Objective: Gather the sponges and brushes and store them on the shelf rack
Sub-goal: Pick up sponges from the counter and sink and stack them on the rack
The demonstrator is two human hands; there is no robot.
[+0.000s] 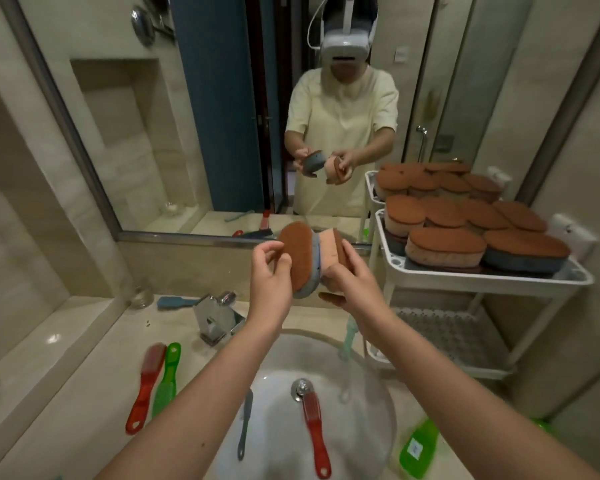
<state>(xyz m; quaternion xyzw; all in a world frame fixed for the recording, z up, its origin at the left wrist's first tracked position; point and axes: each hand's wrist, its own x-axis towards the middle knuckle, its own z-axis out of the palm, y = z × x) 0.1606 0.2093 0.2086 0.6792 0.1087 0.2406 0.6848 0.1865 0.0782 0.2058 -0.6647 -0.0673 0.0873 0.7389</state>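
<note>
Both hands are raised above the sink. My left hand point(270, 271) grips an oval blue sponge with a brown scouring face point(300, 259), held on edge. My right hand point(355, 284) grips a pink sponge with a brown face point(330, 252) pressed against it. The white shelf rack point(492, 277) stands at the right; its top tier holds several brown-topped sponges point(445, 245). A red brush point(145, 388) and a green brush point(165, 381) lie on the counter at left. Another red brush point(316, 433) and a grey brush point(245, 424) lie in the sink. A green brush point(418, 448) rests at the sink's right edge.
A chrome faucet point(215, 317) stands behind the white sink basin point(368, 410), with a blue brush point(177, 302) and a glass jar point(141, 294) beside it. A mint-green brush point(347, 336) lies on the sink's right rim. The rack's lower tier point(454, 336) is perforated. A mirror fills the wall.
</note>
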